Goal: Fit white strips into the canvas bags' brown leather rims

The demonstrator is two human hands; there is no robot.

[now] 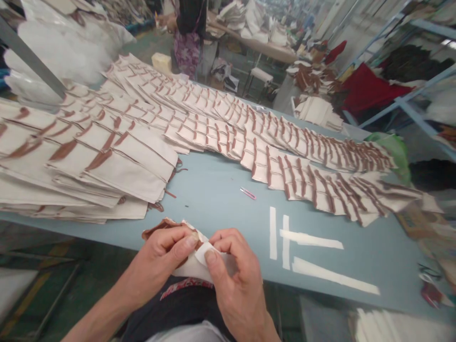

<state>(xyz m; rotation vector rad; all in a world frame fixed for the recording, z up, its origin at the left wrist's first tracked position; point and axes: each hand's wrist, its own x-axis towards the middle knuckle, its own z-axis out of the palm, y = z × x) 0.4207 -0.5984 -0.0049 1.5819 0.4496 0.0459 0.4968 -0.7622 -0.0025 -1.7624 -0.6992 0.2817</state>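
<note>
Near the table's front edge, my left hand (pixel 171 249) pinches a cream fabric piece (pixel 190 270) with brown trim (pixel 162 227). My right hand (pixel 235 266) is closed on the same piece, its thumb pressing a small white strip (pixel 204 253) against it. The two hands are close together, thumbs facing each other. Much of the piece is hidden behind my fingers. Beyond the hands, pink-handled thread snips (pixel 248 193) lie on the table. To the right rest several white strips (pixel 272 232), some crossing each other.
Stacked cream fabric pieces with brown strips (pixel 135 166) cover the table's left side. Long overlapping rows of similar pieces (pixel 221 137) run across the blue-green table (pixel 213 190). A person (pixel 190 33) stands behind it. A blue shelf frame (pixel 409 111) is at right.
</note>
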